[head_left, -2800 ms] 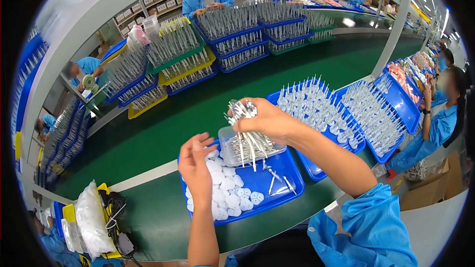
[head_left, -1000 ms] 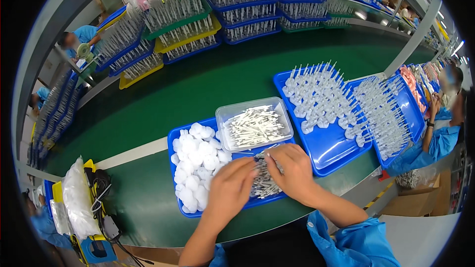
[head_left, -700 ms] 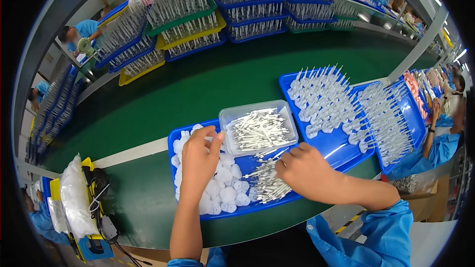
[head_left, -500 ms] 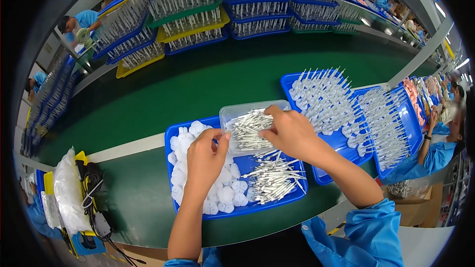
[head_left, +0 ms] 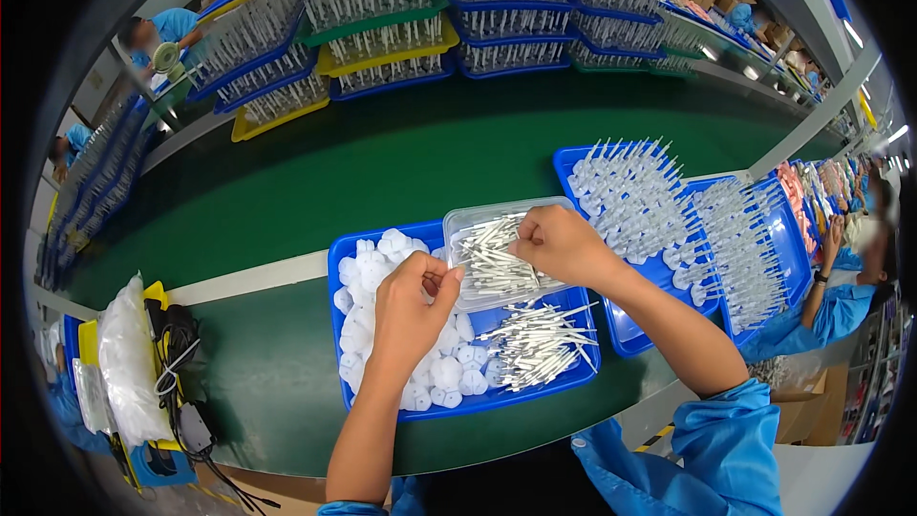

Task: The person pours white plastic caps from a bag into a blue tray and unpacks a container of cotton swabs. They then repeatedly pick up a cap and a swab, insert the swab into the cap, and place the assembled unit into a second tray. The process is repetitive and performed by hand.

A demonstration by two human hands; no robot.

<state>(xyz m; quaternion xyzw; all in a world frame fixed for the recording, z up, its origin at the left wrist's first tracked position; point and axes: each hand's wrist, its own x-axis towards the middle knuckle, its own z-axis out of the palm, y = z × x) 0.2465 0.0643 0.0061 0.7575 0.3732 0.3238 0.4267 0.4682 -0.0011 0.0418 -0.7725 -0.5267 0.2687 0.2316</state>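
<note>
A clear plastic box point(head_left: 457, 220) holds a heap of thin white sticks point(head_left: 492, 253). Over its right half, the fingers of my right hand point(head_left: 564, 247) are pinched together among the sticks. My left hand point(head_left: 411, 306) is closed in a pinch at the box's left edge; whatever lies between thumb and finger is too small to make out. The box rests on the far part of a blue tray point(head_left: 468, 410). White rounded, petal-like pieces point(head_left: 446, 373) fill the tray's left side, partly behind my left hand. More white sticks point(head_left: 540, 349) lie loose at its right.
To the right, blue trays point(head_left: 650, 330) hold upright sticks with white pieces at their bases point(head_left: 630, 201). Stacked trays point(head_left: 387, 59) of similar sticks line the far side of the green table point(head_left: 382, 167). A white bag point(head_left: 134, 363) and black cables point(head_left: 177, 354) sit left. Co-workers sit around.
My right thumb and fingers have come together over the sticks. The left hand stays in its pinch by the box edge. The whole view has shifted slightly.
</note>
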